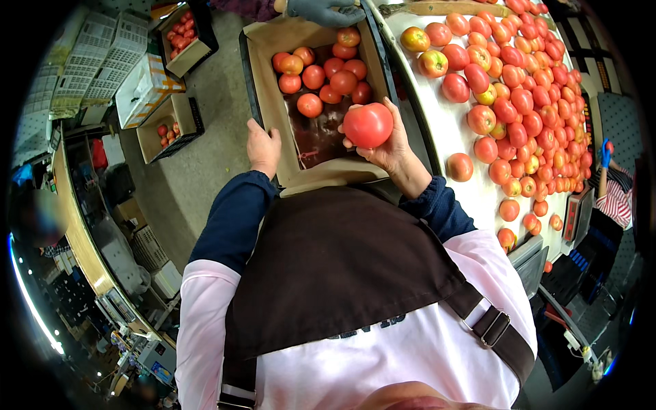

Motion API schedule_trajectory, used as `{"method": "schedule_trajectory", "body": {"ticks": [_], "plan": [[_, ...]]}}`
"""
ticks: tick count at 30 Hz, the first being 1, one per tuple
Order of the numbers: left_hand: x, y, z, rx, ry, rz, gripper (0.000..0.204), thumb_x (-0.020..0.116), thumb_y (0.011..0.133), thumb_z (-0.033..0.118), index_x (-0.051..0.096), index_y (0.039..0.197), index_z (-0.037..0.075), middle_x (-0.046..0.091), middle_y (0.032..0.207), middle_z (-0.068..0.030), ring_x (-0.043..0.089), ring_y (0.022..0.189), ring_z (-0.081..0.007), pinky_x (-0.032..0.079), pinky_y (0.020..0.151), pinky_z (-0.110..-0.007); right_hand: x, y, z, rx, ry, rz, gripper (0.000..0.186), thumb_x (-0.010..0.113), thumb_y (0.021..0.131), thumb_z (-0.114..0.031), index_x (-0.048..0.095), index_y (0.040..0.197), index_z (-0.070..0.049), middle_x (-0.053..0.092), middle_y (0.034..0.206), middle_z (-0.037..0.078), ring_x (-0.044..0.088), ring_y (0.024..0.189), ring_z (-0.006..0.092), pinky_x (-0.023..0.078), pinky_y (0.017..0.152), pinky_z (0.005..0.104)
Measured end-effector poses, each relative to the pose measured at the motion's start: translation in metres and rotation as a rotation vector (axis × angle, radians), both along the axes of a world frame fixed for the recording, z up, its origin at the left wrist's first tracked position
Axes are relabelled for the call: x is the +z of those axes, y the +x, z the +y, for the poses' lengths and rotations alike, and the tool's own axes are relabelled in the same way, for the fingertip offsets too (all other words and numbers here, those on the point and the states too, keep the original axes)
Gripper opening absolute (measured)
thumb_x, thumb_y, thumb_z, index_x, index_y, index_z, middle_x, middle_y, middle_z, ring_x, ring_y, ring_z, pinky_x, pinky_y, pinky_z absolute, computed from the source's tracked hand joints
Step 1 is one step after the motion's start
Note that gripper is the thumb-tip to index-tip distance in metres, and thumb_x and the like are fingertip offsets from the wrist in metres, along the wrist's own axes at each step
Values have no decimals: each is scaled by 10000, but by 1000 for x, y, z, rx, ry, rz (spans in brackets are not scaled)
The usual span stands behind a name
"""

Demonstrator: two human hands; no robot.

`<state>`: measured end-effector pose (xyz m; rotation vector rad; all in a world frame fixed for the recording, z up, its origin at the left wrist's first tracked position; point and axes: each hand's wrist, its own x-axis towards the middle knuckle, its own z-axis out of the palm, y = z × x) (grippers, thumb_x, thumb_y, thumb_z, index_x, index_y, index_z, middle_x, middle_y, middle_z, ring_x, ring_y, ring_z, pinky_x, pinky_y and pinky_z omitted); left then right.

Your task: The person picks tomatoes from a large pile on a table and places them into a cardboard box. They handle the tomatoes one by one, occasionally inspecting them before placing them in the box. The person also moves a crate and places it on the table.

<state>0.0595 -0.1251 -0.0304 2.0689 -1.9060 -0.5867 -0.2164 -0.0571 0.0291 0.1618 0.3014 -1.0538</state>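
A large red tomato rests in my right hand, its fingers curled around it. It is held above the near right part of a black crate lined with brown cardboard. My left hand grips the crate's left rim near its close corner, the thumb raised and the fingers partly hidden. Inside the crate, several tomatoes lie toward the far end, on a dark, shiny bottom that shows bare in the near part.
To the right, a pale sorting table carries a big spread of red and partly green tomatoes. A co-worker's grey-gloved hand is at the crate's far edge. Smaller tomato crates stand on the floor at left, near stacked white baskets.
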Motion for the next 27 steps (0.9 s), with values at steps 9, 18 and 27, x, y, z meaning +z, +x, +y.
{"method": "schedule_trajectory", "body": {"ticks": [9, 18, 27], "plan": [[-2, 1, 0, -3, -8, 12, 446, 611, 830, 182, 379, 1125, -60, 617, 917, -297, 616, 830, -462, 505, 725, -508, 14, 0, 6, 45, -91, 7, 662, 404, 908, -643, 540, 1184, -57, 598, 1101, 266, 640, 900, 456, 584, 583, 425], [-2, 1, 0, 5, 7, 15, 445, 602, 833, 181, 373, 1133, -56, 622, 911, -299, 620, 818, -463, 508, 723, -504, 13, -4, 10, 78, -156, 68, 731, 364, 928, -643, 482, 1264, -4, 588, 1153, 281, 610, 1020, 455, 534, 822, 538], [-7, 2, 1, -11, -25, -4, 424, 584, 829, 174, 376, 1119, -54, 615, 888, -300, 612, 811, -469, 494, 721, -519, -5, 6, 34, -43, 244, 142, 678, 440, 897, -640, 478, 1306, -102, 558, 1218, 259, 603, 1035, 441, 570, 637, 421]]}}
